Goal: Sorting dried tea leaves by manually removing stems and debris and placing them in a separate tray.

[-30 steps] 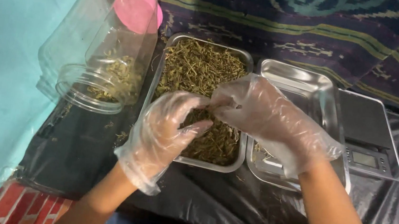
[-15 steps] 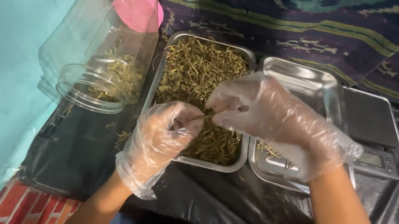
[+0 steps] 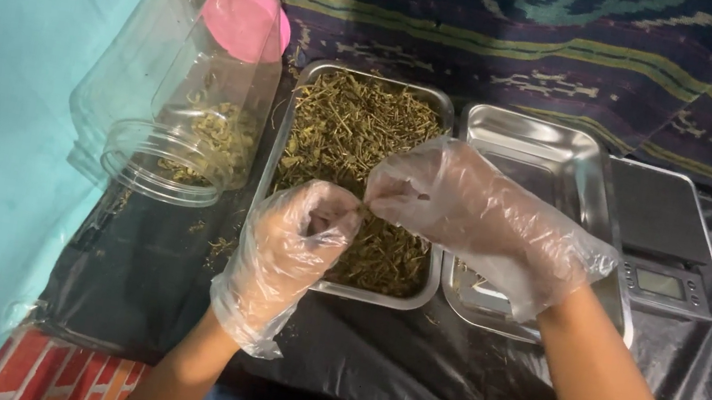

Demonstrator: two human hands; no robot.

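Both hands have drawn closer together since a second ago, and the fingertips now meet over the metal tray (image 3: 282, 136) of dried green herb stems (image 3: 357, 134). The left hand (image 3: 292, 242), in a loose clear plastic glove, comes up from below that tray with the wrist bent and the fingers curled shut into a pinch; the right hand (image 3: 468, 213), gloved the same way, reaches in from the tray's right with the forearm slanting down to the lower right, its fingers also pinched closed. Between the two pinches sits a thin stem piece (too small to make out clearly), held just above the tray's near half. Right of the tray, touching it, lies a second steel tray (image 3: 533, 133), nearly bare, and beyond that a small digital scale (image 3: 665, 230). Left of the herb tray a clear plastic jar (image 3: 171, 104) lies tipped on its side with a pink lid (image 3: 242, 15), some herb inside. Everything rests on a bench covered in black plastic sheet (image 3: 368, 364).
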